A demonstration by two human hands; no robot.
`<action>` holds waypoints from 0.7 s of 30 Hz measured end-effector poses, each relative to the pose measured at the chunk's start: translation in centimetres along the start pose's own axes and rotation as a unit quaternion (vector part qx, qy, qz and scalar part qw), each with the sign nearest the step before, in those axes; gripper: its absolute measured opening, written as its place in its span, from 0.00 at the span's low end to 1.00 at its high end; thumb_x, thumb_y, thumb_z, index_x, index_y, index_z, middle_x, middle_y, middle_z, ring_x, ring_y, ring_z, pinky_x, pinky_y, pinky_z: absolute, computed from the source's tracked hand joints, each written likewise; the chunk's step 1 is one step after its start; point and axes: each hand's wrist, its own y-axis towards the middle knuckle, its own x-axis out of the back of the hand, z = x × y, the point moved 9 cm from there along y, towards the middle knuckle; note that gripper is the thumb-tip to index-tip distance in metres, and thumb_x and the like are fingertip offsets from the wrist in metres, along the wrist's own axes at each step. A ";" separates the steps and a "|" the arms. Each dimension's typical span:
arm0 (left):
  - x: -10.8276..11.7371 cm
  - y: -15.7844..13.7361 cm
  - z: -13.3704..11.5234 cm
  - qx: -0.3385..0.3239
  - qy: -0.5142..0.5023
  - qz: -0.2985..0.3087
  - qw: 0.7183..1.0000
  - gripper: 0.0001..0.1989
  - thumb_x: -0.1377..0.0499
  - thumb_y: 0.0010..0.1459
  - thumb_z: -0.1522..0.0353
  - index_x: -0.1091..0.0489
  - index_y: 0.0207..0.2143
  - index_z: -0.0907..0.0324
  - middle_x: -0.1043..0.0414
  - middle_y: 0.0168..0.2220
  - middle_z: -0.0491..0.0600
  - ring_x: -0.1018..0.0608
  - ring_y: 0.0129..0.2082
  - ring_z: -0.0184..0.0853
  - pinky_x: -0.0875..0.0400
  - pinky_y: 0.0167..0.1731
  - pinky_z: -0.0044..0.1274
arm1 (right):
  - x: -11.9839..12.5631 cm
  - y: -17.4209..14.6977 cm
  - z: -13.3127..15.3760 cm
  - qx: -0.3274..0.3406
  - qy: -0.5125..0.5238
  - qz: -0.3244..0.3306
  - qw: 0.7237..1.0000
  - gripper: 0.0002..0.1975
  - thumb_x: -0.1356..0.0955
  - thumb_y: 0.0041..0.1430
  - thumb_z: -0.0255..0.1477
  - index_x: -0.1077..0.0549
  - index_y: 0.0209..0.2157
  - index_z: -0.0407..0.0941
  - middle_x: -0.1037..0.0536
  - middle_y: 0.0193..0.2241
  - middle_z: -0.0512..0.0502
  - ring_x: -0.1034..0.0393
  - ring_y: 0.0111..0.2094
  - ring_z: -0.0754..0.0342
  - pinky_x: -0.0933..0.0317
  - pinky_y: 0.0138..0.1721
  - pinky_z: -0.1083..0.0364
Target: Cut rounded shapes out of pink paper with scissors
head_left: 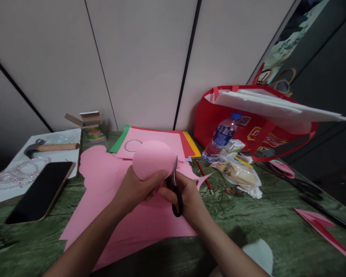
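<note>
My left hand pinches the lower edge of a rounded piece of pink paper, thumb on its near face. Black-handled scissors sit in my right hand, blades pointing up along the paper's right edge. The tips of the blades stand slightly apart from each other. Both hands are close together above several larger pink sheets spread on the table. A narrow pointed pink strip sticks out to the right behind my right hand.
Stacked coloured paper, a metal ring and a small box lie behind. Left are a phone, hammer and beads. Right are a pencil, water bottle, wrappers and red bag.
</note>
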 end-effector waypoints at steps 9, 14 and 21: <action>-0.1 0.1 -0.1 -0.042 0.010 0.023 0.999 0.17 0.41 0.49 0.64 0.37 0.13 0.60 0.43 0.07 0.39 0.41 0.08 0.22 0.49 0.08 0.16 | -0.1 0.0 -0.1 -0.036 -0.004 -0.002 0.999 0.16 0.27 0.39 0.37 0.36 0.24 0.45 0.39 0.18 0.56 0.46 0.21 0.59 0.50 0.21 0.59; -0.1 0.0 -0.1 -0.032 0.006 0.015 0.999 0.17 0.41 0.49 0.63 0.38 0.12 0.60 0.43 0.07 0.39 0.41 0.08 0.22 0.50 0.07 0.16 | -0.2 -0.1 -0.6 -0.046 0.024 0.009 0.999 0.16 0.27 0.40 0.36 0.37 0.25 0.45 0.39 0.19 0.55 0.46 0.22 0.58 0.51 0.24 0.58; -0.3 0.1 0.2 -0.023 0.009 0.025 0.999 0.17 0.41 0.50 0.63 0.38 0.13 0.60 0.42 0.08 0.40 0.40 0.08 0.23 0.48 0.08 0.16 | -0.3 -0.1 -0.7 -0.044 0.026 0.007 0.999 0.16 0.27 0.40 0.36 0.38 0.24 0.45 0.40 0.19 0.55 0.47 0.21 0.58 0.51 0.24 0.57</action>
